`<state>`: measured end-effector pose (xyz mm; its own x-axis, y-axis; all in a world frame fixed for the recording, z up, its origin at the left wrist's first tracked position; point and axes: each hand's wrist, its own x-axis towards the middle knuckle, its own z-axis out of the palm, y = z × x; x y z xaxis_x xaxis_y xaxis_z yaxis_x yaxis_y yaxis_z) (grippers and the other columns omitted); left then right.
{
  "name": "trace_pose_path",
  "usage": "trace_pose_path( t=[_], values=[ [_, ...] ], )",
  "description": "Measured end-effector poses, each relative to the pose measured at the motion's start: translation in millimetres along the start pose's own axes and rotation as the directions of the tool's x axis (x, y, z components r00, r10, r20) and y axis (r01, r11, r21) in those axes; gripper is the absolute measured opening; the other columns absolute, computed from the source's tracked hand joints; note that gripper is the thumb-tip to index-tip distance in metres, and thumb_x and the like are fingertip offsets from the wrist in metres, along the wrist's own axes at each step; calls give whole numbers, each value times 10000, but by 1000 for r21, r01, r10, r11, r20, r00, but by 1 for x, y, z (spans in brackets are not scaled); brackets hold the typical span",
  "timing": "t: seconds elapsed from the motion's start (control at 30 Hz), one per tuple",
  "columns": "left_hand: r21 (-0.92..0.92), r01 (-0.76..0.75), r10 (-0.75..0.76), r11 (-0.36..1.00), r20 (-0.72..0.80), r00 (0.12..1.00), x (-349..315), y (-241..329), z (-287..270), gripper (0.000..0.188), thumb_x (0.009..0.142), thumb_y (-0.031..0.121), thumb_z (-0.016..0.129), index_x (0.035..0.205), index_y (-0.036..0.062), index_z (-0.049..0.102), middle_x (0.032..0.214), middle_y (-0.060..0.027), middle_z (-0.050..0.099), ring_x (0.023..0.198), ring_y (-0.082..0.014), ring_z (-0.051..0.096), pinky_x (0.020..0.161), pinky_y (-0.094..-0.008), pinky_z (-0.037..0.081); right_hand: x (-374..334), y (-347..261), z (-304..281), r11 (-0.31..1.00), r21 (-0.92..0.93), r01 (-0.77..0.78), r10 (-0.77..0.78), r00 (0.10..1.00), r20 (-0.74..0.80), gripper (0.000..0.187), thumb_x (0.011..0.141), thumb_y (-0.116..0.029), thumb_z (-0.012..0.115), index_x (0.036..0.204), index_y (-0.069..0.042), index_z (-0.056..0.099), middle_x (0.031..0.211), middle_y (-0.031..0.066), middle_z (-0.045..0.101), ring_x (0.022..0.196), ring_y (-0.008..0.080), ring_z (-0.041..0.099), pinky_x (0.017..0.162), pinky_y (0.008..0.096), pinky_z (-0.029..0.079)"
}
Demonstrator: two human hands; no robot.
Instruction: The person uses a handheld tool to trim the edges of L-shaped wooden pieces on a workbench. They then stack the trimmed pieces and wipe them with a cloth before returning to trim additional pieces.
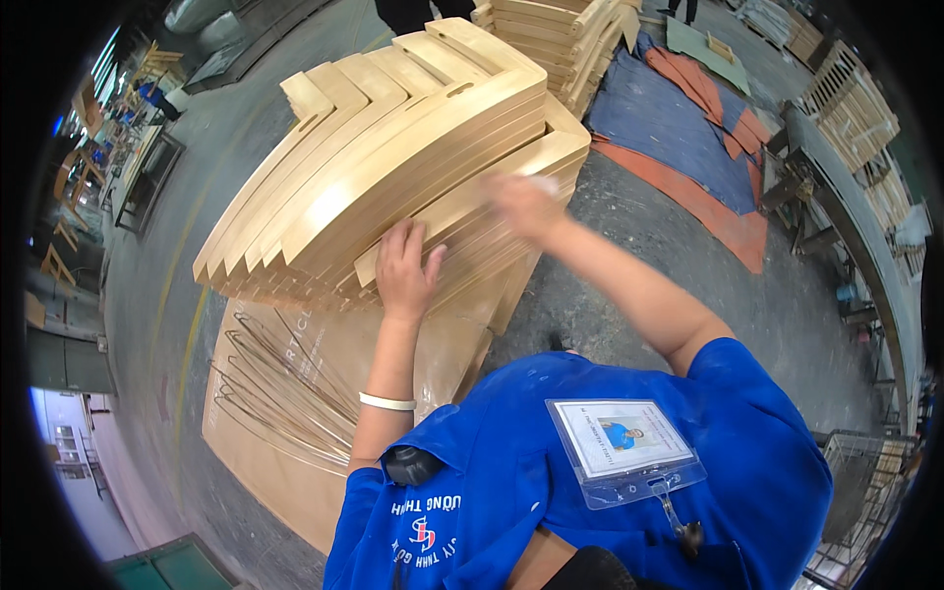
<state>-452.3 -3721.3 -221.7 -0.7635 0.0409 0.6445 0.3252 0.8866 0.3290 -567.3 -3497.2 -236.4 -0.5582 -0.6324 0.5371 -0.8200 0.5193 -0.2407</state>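
Observation:
A tall stack of curved, pale wooden frame pieces (364, 192) stands before me. On its near side lies a separate curved wooden piece (462, 202), on top of more pieces of the same kind. My left hand (403, 267) rests on the left end of this piece, fingers stretched out over its surface and thumb apart. Farther right, my right hand (528, 208) is curled at the piece's top face and smeared by motion. Something whitish shows at its fingers, too blurred to make out.
Under the stack is a brown board (265, 413), with a bundle of thin bent metal rods (280, 393) on it. More wooden pieces (556, 39) are piled behind. Blue and orange sheets (678, 138) cover the floor at right, near a long grey bench (851, 206). A person (418, 12) stands beyond the stack.

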Motion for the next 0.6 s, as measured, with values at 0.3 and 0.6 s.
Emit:
trace_pose_path(
  t=[0.3,0.6],
  values=[
    [400,9,3,916,-28,1000,-14,-5,26,563,761,343,687,1276,175,534,1286,-56,515,1170,-266,468,927,-408,353,-4,-5,6,959,-101,-264,260,964,-58,338,891,-139,477,1206,-36,545,1243,122,573,1132,294,541,967,396,433],
    [421,35,-7,907,-68,998,-17,-7,31,560,771,381,670,1281,194,536,1289,-46,511,1171,-260,457,924,-404,338,-19,50,-47,901,-202,-385,351,918,-184,355,910,-162,482,1241,-48,541,1308,124,526,1226,301,477,1034,400,368]
  ],
)
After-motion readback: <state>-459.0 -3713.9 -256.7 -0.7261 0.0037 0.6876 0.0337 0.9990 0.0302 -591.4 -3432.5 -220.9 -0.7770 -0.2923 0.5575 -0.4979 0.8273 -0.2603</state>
